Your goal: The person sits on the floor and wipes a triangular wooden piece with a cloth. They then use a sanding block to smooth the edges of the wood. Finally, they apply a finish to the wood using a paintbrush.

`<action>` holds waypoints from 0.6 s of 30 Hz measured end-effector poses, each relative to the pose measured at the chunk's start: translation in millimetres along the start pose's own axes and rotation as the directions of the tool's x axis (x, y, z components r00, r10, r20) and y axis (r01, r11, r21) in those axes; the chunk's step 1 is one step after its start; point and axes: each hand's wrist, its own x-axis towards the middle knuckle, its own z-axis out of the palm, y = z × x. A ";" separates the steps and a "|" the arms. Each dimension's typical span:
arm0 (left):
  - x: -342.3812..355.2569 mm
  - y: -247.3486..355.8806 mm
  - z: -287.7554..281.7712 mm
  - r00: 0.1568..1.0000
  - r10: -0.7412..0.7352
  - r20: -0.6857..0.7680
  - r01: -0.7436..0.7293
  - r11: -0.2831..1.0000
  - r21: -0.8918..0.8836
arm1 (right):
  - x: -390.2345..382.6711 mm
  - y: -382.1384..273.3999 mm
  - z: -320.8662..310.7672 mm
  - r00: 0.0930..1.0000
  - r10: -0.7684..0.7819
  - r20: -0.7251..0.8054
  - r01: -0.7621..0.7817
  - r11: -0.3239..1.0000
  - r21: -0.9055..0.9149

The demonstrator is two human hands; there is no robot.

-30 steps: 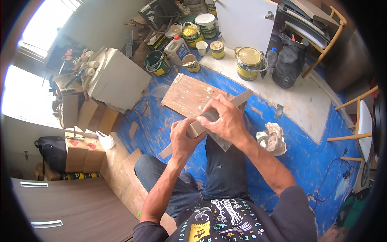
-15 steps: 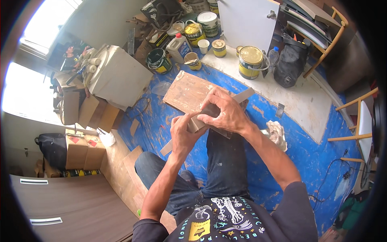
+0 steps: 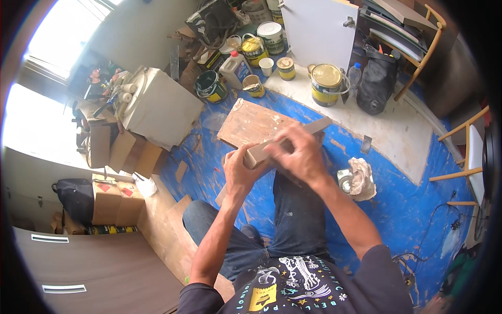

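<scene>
Wooden piece (image 3: 257, 153) within left fingers (image 3: 237, 155), right fingers (image 3: 296, 134) over.

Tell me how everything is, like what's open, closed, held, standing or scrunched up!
Left hand: gripping the wooden piece
Right hand: blurred, grip unclear
Wooden piece: held
White jug: upright, red cap on
Dark green bucket: upright, open
Small tub: upright, open
Big yellow can: upright, lid on
White cup: upright
Plastic bottle: upright, blue cap on
Pale wad: crumpled
</scene>
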 end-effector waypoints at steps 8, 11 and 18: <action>-11.0 -3.0 6.6 0.982 -0.086 -0.166 0.051 0.978 -0.203 | -77.8 93.0 -54.9 0.919 0.357 -0.169 -0.331 0.930 0.162; -11.2 -2.7 2.8 0.984 -0.139 -0.115 0.100 0.951 -0.293 | -111.5 100.4 -54.6 0.817 0.560 -0.137 -0.502 0.808 0.309; -2.0 -1.8 -3.6 0.982 -0.164 -0.097 0.102 0.884 -0.457 | -134.1 100.2 -66.0 0.774 0.630 -0.068 -0.582 0.749 0.316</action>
